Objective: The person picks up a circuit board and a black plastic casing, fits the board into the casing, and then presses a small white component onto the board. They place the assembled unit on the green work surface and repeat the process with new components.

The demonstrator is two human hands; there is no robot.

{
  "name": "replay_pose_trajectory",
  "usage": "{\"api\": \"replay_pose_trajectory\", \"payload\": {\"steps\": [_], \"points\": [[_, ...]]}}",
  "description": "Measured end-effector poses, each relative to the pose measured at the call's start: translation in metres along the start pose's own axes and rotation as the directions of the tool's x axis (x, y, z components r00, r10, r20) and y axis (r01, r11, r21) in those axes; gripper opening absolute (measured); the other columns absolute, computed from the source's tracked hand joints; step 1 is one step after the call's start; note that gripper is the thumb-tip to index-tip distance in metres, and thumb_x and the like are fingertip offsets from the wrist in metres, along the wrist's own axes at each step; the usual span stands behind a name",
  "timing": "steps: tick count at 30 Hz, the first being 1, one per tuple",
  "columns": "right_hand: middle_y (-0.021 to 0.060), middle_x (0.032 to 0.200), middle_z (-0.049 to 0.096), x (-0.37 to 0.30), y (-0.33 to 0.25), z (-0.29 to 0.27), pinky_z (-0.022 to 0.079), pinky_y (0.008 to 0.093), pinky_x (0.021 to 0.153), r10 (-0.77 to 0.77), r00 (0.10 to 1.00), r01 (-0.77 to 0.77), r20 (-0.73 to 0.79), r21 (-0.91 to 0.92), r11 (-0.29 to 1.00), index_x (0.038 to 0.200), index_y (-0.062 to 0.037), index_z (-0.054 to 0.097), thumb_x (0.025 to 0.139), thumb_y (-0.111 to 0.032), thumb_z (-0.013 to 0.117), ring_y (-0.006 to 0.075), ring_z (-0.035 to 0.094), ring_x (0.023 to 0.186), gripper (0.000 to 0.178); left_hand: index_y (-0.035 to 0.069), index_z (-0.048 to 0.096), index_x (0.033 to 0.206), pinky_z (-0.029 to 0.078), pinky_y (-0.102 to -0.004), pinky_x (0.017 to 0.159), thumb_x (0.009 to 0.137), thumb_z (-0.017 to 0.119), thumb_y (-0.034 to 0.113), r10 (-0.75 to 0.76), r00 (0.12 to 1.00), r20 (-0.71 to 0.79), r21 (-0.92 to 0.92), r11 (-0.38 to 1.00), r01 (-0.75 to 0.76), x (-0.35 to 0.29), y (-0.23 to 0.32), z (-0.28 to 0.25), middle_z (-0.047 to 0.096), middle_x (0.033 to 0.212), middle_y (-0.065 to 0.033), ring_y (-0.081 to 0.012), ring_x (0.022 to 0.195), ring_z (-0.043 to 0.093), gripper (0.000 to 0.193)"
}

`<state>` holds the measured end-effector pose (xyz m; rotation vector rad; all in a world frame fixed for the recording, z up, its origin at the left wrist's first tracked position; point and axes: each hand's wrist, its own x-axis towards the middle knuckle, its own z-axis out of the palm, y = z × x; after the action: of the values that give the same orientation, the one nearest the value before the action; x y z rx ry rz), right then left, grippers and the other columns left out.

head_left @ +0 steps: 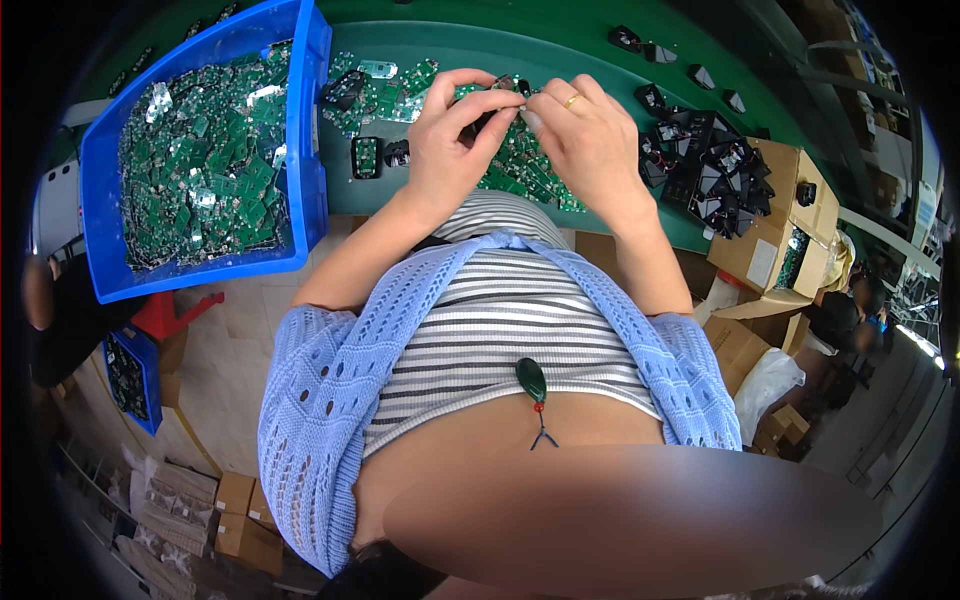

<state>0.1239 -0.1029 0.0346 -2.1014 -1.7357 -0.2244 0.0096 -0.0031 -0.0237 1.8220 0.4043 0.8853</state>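
Note:
My left hand (pixel 452 138) and my right hand (pixel 588 138) meet over the green bench, fingertips pinched close together. Between them is a small part, mostly covered by the fingers, whose kind I cannot make out. A dark piece (pixel 513 84) shows just beyond the fingertips. Below the hands lies a loose pile of green circuit boards (pixel 522 165). To the left of my left hand, a black plastic housing with a green board in it (pixel 367 157) rests on the bench, beside a small dark part (pixel 397 153). More boards (pixel 400 92) are scattered farther back.
A big blue bin (pixel 308 150) heaped with circuit boards stands at the left. Black housings (pixel 735 185) are piled at the right, with several more along the back. An open cardboard box (pixel 765 215) is at the bench's right end. Another person (pixel 75 320) is at the left.

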Motion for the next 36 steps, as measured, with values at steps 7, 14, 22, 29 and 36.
{"api": "replay_pose_trajectory", "payload": {"steps": [7, 14, 22, 29, 36], "points": [[-0.0003, 0.077, 0.054, 0.002, 0.002, -0.002, 0.043, 0.0284, 0.055, -0.006, 0.998, 0.015, -0.066, 0.133, 0.991, 0.077, -0.0092, 0.059, 0.069, -0.01, 0.065, 0.0161, 0.052, 0.064, 0.01, 0.009, 0.063, 0.083, 0.045, -0.0211, 0.048, 0.074, 0.066, 0.008, 0.014, 0.999, -0.038, 0.044, 0.999, -0.012, 0.008, 0.01, -0.005, 0.054, 0.092, -0.0057, -0.0096, 0.06, 0.055, 0.009], [0.0026, 0.081, 0.052, -0.01, -0.014, 0.005, 0.035, 0.0193, 0.046, 0.405, 0.914, -0.306, 0.022, 0.693, 0.652, 0.088, -0.0047, 0.063, 0.073, -0.001, 0.066, 0.0055, 0.043, 0.055, 0.016, 0.006, 0.058, 0.091, 0.032, -0.0153, 0.038, 0.084, 0.058, 0.013, -0.415, 0.872, 0.258, -0.475, 0.732, 0.489, 0.011, 0.018, -0.011, 0.054, 0.066, 0.0017, -0.0033, 0.047, 0.048, 0.01], [0.0032, 0.08, 0.053, -0.007, -0.014, 0.007, 0.034, 0.0181, 0.045, 0.291, 0.95, -0.18, -0.114, 0.562, 0.807, 0.084, -0.0024, 0.061, 0.072, 0.003, 0.063, 0.0058, 0.043, 0.056, 0.013, 0.006, 0.057, 0.1, 0.04, -0.0157, 0.043, 0.086, 0.055, 0.014, -0.408, 0.87, 0.276, -0.466, 0.735, 0.493, 0.012, 0.02, -0.013, 0.052, 0.074, 0.0005, -0.0032, 0.053, 0.048, 0.017], [0.0075, 0.078, 0.056, -0.007, -0.015, 0.01, 0.042, 0.0212, 0.045, 0.213, 0.949, -0.055, -0.234, 0.541, 0.839, 0.081, -0.0016, 0.06, 0.07, 0.003, 0.064, 0.0118, 0.053, 0.06, 0.012, 0.007, 0.054, 0.111, 0.049, -0.0218, 0.053, 0.085, 0.053, 0.01, -0.293, 0.955, 0.042, -0.362, 0.887, 0.288, 0.01, 0.03, -0.013, 0.055, 0.091, -0.006, -0.0085, 0.068, 0.054, 0.026], [0.0081, 0.075, 0.057, -0.004, -0.013, 0.017, 0.043, 0.0243, 0.045, 0.111, 0.936, 0.049, -0.334, 0.435, 0.899, 0.08, -0.0017, 0.06, 0.067, 0.003, 0.066, 0.0149, 0.055, 0.059, 0.015, 0.006, 0.052, 0.115, 0.043, -0.0169, 0.048, 0.085, 0.053, 0.009, -0.139, 0.99, 0.031, -0.102, 0.985, 0.142, 0.009, 0.023, -0.015, 0.055, 0.089, -0.0019, -0.002, 0.058, 0.048, 0.03]]}}
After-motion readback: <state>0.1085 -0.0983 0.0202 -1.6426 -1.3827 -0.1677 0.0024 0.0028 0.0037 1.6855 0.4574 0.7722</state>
